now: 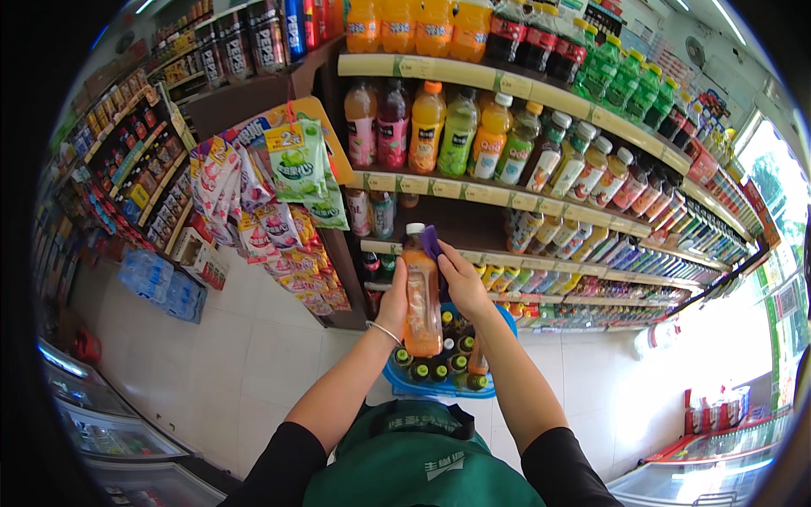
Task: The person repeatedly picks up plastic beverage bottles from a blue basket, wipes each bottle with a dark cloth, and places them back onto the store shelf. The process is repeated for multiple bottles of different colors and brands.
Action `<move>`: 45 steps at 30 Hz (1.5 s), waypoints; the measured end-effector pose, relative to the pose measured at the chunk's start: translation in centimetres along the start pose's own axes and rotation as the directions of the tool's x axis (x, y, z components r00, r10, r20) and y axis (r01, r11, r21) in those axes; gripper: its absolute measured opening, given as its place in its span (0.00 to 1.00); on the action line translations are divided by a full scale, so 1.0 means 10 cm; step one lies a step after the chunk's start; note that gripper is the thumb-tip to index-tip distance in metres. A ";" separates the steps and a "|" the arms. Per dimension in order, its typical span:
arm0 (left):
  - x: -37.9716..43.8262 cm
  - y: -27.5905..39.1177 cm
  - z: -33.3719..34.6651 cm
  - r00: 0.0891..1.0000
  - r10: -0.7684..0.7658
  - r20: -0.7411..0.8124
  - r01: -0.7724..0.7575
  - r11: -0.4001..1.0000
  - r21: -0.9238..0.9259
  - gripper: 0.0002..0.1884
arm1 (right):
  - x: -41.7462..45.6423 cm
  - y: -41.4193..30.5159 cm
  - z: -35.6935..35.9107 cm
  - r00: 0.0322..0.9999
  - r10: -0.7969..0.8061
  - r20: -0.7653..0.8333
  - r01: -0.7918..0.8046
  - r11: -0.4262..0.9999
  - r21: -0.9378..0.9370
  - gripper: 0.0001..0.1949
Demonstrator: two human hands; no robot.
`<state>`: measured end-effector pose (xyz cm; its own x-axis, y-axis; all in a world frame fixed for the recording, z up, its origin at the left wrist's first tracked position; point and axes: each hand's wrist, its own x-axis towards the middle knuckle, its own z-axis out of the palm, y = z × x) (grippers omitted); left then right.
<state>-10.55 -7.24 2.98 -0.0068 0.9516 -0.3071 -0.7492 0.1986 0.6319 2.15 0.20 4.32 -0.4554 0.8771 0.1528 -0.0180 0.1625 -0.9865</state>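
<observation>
My left hand [394, 298] grips an orange drink bottle [422, 304] with a white cap, tilted upright in front of me. A purple cloth [432, 243] is pinched in my right hand [466, 282], lying against the bottle's upper right side. Below the bottle stands a blue plastic basket [396, 383] holding several dark bottles [419, 371] with yellow-green caps and another orange bottle [478, 362]. Straight ahead, a gap shows on the dark middle shelf [453, 218], between a few bottles at its left end and a row at its right.
Shelves of drinks [431, 136] curve away to the right. Hanging candy bags [298, 168] jut from the shelf end at left. Shrink-wrapped water bottles [161, 285] stand on the tiled floor [272, 374]. Glass-topped freezers [120, 431] flank the lower left, with another freezer [709, 475] at lower right.
</observation>
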 end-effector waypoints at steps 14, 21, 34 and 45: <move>0.62 -1.75 -0.76 0.954 -0.296 -0.039 0.288 0.877 0.385 0.27 | -1.26 1.29 -0.50 0.791 0.594 -0.148 -0.584 0.660 -0.472 0.36; 0.66 -2.03 -0.77 0.865 -0.490 -0.110 0.468 0.707 0.530 0.29 | -1.39 2.06 -0.65 0.753 0.563 -0.340 -0.640 0.507 -0.578 0.34; 1.21 -1.55 -0.82 0.914 -0.391 -0.112 0.358 0.642 0.678 0.34 | -0.40 1.68 -0.84 0.893 0.357 -0.273 -0.433 0.522 -0.735 0.26; 2.22 -0.02 -0.43 0.960 0.218 -0.175 -0.142 0.919 0.367 0.36 | 2.37 1.78 -0.53 0.834 -0.551 -0.029 0.257 0.434 -0.863 0.16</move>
<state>-13.34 12.85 -7.02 -0.2858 0.9160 -0.2816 -0.4451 0.1333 0.8855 -4.25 26.32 -9.35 -0.3441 0.6550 0.6727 0.6436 0.6862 -0.3389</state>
